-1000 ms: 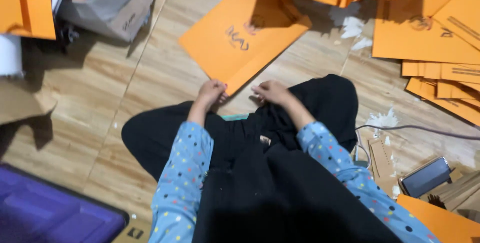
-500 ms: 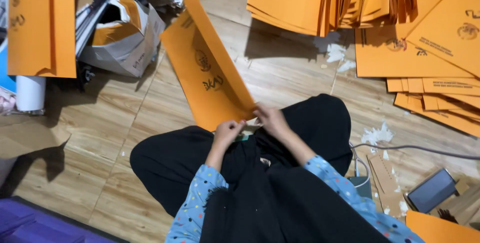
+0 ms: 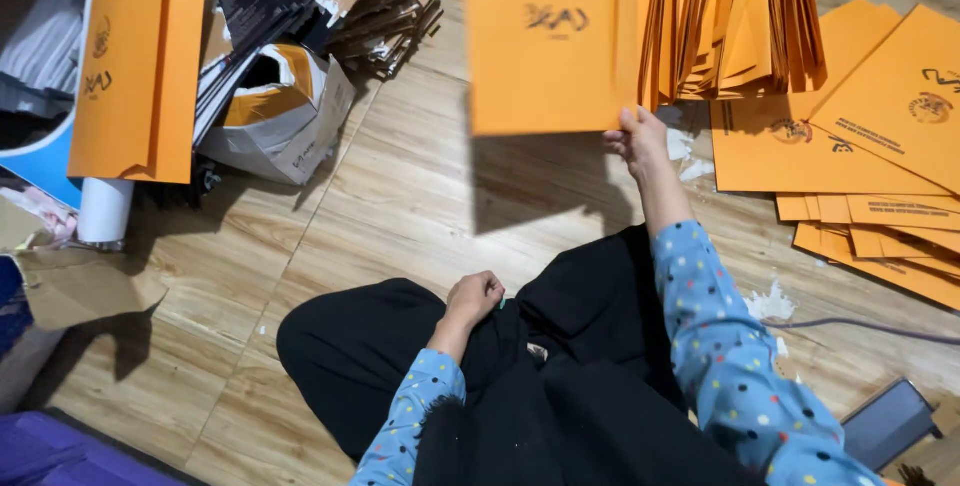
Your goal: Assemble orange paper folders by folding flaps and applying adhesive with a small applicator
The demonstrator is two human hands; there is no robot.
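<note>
Right hand point(image 3: 640, 141) fingers pinched on lower right corner of orange folded sheet point(image 3: 545, 41), held up off floor at 12 o'clock, upright, dark emblem and lettering facing camera. Just beside, at 1 o'clock, standing fan of orange sheets point(image 3: 745, 21), edges overlapping the held one. Left hand point(image 3: 475, 298) low at 6 o'clock, curled closed on black lap point(image 3: 400, 346), small teal thing point(image 3: 502, 301) poking from fingers, too small to identify. Blue dotted sleeves point(image 3: 725, 346) on both arms. Flat spread of orange sheets point(image 3: 870, 136) on wood floor point(image 3: 400, 196) at 2–3 o'clock. White paper scraps point(image 3: 770, 303) near right sleeve, thin cable point(image 3: 860, 326) running past. Dark flat device point(image 3: 890, 424) at 4 o'clock. Another orange folded sheet point(image 3: 135, 66) leaning at 10 o'clock, white roll point(image 3: 105, 211) below. Open white box point(image 3: 280, 116) with orange inside at 11 o'clock, stack of brown cardboard pieces point(image 3: 385, 21) behind. Purple mat point(image 3: 60, 451) at 8 o'clock.
</note>
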